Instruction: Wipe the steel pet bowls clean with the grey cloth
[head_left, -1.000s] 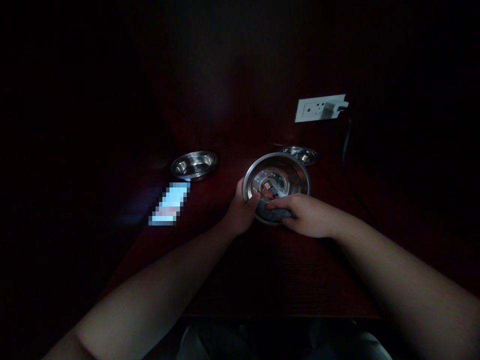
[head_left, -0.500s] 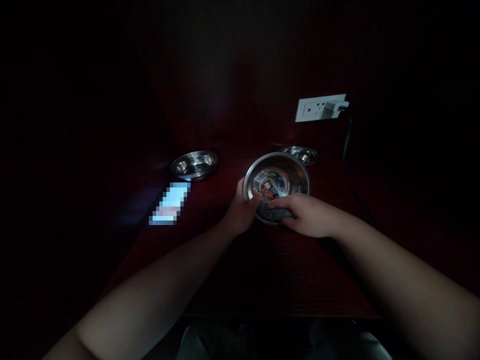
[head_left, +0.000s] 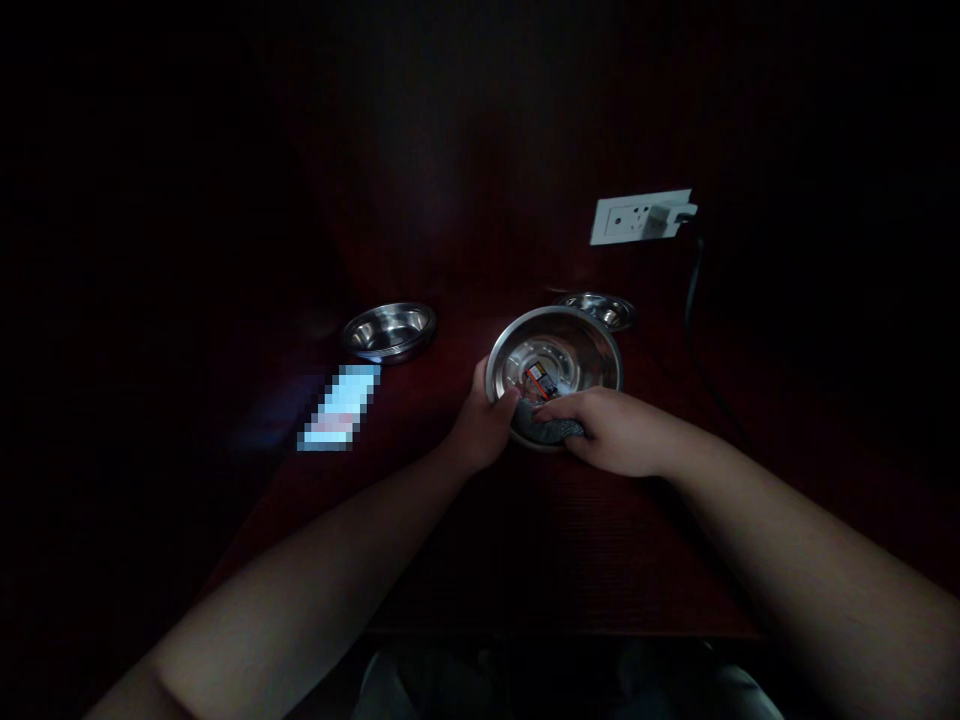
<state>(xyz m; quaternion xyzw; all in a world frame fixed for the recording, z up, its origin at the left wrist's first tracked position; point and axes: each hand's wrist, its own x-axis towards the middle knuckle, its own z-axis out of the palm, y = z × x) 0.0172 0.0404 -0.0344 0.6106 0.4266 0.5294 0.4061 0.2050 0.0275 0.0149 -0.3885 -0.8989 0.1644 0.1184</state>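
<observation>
Our left grip (head_left: 493, 425) is closed around the near left side of a steel bowl (head_left: 594, 355), thumb over the rim and fingers behind the outer wall. With our right grip (head_left: 619, 432) we pinch a dark grey cloth (head_left: 553, 430) against the inner wall on the near side, fingers reaching over the rim. We have the bowl tipped so its mouth faces us, above the middle of a dark red desk (head_left: 525, 530); we cannot tell whether its base touches the surface. On its inside bottom we see a small label (head_left: 540, 380) in orange, yellow and black, just beyond our fingertips.

Behind the bowl, a shallow steel dish (head_left: 611, 315) is partly hidden by the far right rim. Well to our left sits another steel dish (head_left: 390, 328), apart from the bowl, and just in front of it lies a bright, pixelated rectangle (head_left: 341, 408), beyond our left forearm. Farther back on the right, we see a white socket plate (head_left: 619, 222) with a plug (head_left: 664, 216) in it; a dark cable (head_left: 691, 295) hangs near it and fades into shadow beyond our right forearm. Deep darkness hides both sides from us.
</observation>
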